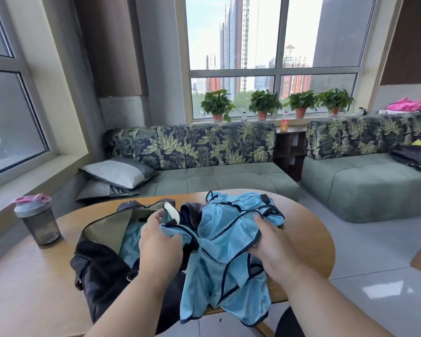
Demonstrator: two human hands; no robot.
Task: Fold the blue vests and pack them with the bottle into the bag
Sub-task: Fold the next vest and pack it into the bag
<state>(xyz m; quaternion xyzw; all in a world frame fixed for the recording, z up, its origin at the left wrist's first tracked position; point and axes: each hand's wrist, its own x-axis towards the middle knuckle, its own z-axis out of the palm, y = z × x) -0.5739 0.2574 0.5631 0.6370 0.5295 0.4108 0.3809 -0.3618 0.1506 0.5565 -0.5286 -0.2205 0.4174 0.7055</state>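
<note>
Gripping the crumpled vests (226,242) from both sides, the left hand (159,242) and right hand (272,244) pinch blue mesh beside the open bag (102,254) at the table's (34,283) near edge; the bottle (38,220) stands at its left edge.

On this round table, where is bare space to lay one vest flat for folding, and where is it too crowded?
Bare wood shows on the table at the near left, between the shaker bottle and the dark bag, and along the right rim beyond the right hand. The middle is crowded: the open bag, the heap of blue vests and the left hand gripping them.
</note>
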